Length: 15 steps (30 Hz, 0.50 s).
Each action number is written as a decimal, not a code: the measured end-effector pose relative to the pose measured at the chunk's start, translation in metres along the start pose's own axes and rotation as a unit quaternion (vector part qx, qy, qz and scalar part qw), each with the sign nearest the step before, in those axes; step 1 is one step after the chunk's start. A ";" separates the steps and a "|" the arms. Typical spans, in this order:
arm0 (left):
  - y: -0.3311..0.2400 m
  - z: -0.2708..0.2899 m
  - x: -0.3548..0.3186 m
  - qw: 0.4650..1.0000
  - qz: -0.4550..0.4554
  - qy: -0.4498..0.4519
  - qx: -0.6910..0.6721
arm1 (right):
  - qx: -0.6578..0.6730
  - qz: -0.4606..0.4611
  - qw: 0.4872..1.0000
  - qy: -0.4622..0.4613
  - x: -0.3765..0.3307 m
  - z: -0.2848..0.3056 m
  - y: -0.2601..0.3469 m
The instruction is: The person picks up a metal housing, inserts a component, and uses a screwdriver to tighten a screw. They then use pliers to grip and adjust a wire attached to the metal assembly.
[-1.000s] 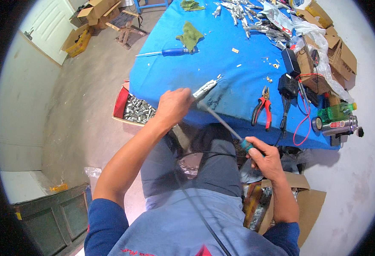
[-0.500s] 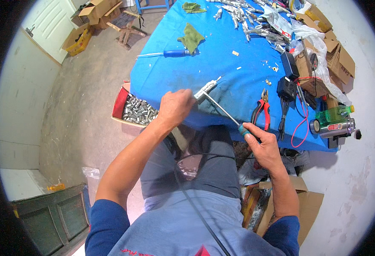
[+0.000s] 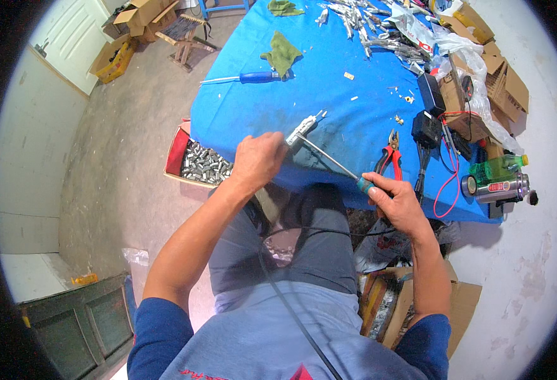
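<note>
My left hand (image 3: 259,161) is closed at the near edge of the blue-covered table (image 3: 240,126), gripping one end of a slim white-and-silver metal part (image 3: 301,129). The part's far end, with thin prongs, points away to the upper right. In my right hand (image 3: 400,201) is a screwdriver (image 3: 336,162) with a teal handle and a long steel shaft. Its shaft runs up-left to the part, and the tip meets it just beyond my left fingers. Whether the tip sits inside the part is too small to tell.
Red-handled pliers (image 3: 390,156) lie right of the screwdriver. A blue screwdriver (image 3: 256,77) and green cloth (image 3: 282,53) lie farther off. Several silvery parts (image 3: 360,25) are heaped at the back. A box of small metal pieces (image 3: 178,152), black adapters (image 3: 426,129) and a flask (image 3: 495,189) flank the work.
My right hand has shifted a little to the right with the screwdriver, whose shaft has turned slightly at the part. My left hand stays nearly in place.
</note>
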<state>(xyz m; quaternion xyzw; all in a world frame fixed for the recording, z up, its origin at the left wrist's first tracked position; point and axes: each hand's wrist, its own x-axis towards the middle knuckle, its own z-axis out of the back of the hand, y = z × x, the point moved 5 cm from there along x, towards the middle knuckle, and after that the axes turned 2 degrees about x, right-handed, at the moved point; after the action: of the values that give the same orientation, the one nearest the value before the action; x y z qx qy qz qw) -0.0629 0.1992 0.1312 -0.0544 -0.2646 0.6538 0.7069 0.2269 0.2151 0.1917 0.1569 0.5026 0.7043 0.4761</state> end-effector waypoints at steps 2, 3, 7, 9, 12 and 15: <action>0.003 0.001 -0.001 1.000 0.015 0.012 -0.010 | 0.112 -0.057 0.992 0.029 0.008 0.001 -0.016; 0.003 0.002 0.000 1.000 0.021 0.017 -0.016 | 0.167 -0.084 0.981 0.042 0.011 0.000 -0.025; 0.002 0.002 0.000 0.999 0.041 0.030 -0.019 | 0.262 -0.146 0.953 0.048 0.006 -0.010 -0.035; 0.003 0.002 0.001 0.999 0.039 0.025 -0.022 | 0.332 -0.163 0.927 0.062 0.004 -0.018 -0.048; 0.001 0.007 0.003 0.999 0.035 0.022 -0.029 | 0.373 -0.159 0.912 0.060 0.001 -0.030 -0.059; 0.002 0.002 0.003 0.999 0.034 0.019 -0.007 | 0.309 -0.116 0.944 0.017 -0.004 -0.038 -0.053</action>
<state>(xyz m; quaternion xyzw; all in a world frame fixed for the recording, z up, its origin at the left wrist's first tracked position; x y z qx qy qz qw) -0.0656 0.2020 0.1329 -0.0807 -0.2534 0.6743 0.6889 0.2292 0.1927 0.1300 0.2251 0.7181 0.4572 0.4739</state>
